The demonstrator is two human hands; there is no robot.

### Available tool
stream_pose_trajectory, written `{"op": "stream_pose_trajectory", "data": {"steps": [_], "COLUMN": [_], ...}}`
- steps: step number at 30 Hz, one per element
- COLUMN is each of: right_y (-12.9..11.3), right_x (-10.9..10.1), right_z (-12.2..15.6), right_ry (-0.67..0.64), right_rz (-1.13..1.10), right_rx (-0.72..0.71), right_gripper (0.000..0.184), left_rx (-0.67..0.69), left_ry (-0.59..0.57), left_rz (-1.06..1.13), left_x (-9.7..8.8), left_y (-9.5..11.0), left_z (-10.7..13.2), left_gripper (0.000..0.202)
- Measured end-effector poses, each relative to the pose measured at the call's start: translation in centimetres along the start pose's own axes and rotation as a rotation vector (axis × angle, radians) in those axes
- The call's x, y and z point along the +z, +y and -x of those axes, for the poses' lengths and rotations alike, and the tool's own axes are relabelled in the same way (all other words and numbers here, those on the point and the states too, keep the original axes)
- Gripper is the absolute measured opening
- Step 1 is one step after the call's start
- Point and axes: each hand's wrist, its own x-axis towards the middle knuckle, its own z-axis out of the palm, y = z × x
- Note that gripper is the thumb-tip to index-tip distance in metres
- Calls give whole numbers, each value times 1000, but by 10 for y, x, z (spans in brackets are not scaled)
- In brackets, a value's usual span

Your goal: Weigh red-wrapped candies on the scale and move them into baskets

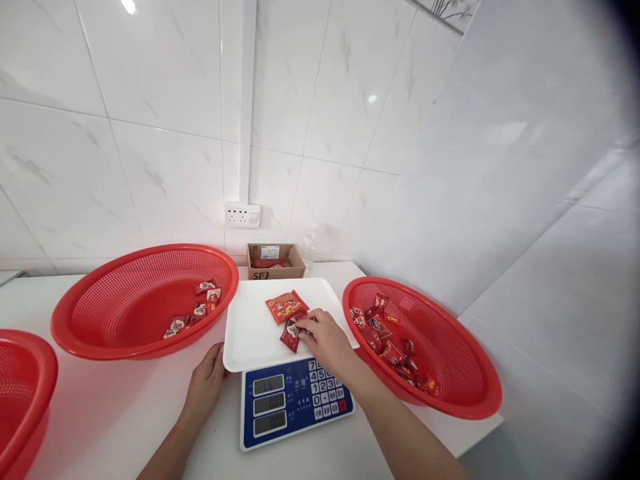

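A digital scale (299, 400) with a blue keypad panel stands on the table, with a white tray (245, 333) on top. A flat square red packet (286, 306) lies on the tray. In front of it is a smaller dark red wrapped candy (290, 335). My right hand (327, 340) reaches over the tray, its fingers closed on small red wrapped candy, partly hidden beneath them. My left hand (207, 380) is at the tray's near left corner, fingers curled against the edge and some fingertips out of sight.
A red plastic basket (150, 257) with several candies stands left, and another basket (470, 373) with more stands right. At the far left, a third red basket (30, 353) is partly visible. Behind the tray are a cardboard box (278, 273) and a clear plastic bottle (309, 247), near the tiled wall.
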Motion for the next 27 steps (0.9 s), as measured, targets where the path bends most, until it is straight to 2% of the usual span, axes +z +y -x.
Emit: {"op": "stream_pose_trajectory", "data": {"steps": [4, 9, 13, 16, 18, 20, 24, 27], "right_y": [-1, -2, 12, 42, 66, 90, 121, 135], "right_x": [1, -3, -29, -58, -73, -79, -70, -62], "right_z": [0, 3, 5, 2, 0, 2, 17, 30], "right_ry": [22, 26, 82, 150, 88, -20, -259, -278], "right_rz": [-56, -139, -131, -64, 13, 41, 34, 56], "right_rx": [9, -9, -5, 121, 231, 276, 266, 280], "right_gripper": [33, 31, 31, 32, 36, 37, 46, 49], "left_rx": [5, 19, 17, 24, 30, 29, 14, 10], "left_ry": [9, 34, 46, 49, 41, 41, 41, 38], "left_rz": [-1, -4, -23, -48, -57, -58, -82, -111], "left_x": [0, 0, -2, -3, -3, -3, -4, -5], "left_y": [-1, 4, 8, 7, 4, 1, -5, -7], "left_z": [-1, 1, 2, 1, -1, -2, -3, -4], "left_gripper": [48, 47, 48, 47, 46, 45, 47, 47]}}
